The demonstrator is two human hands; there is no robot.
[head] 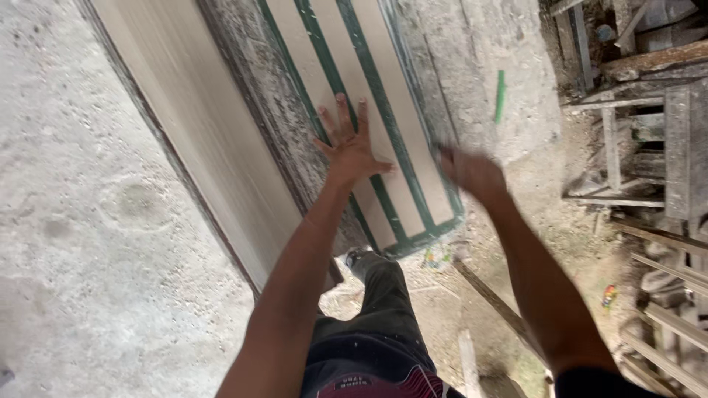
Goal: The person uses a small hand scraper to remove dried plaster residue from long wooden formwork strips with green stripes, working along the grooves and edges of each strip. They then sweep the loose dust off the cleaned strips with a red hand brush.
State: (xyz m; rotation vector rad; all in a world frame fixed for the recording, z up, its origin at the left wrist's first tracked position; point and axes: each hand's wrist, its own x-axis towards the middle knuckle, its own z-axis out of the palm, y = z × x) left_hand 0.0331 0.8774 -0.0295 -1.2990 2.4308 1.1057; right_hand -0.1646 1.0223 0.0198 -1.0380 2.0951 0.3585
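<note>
**Hands on a green-striped panel over a dusty floor**

Dark trousers point(376, 332) fill the bottom centre of the view, closest to the camera, with 2 bare forearms reaching forward above them. Ahead lies a long cream panel with green stripes point(369, 110), flat and angled up and to the left across the view. On the panel's lower half, the left hand point(352, 146) presses down flat, fingers spread wide, gripping nothing. At the panel's right edge, near its lower corner, the right hand point(470, 171) is blurred; whether it is clenched or released cannot be told. Left of the panel lies a second, plain pale board point(199, 133), parallel to it. Right of the panel, a short green strip point(500, 96) rests on the dusty floor point(96, 221), and beyond it stand rough wooden frames point(649, 147).
</note>
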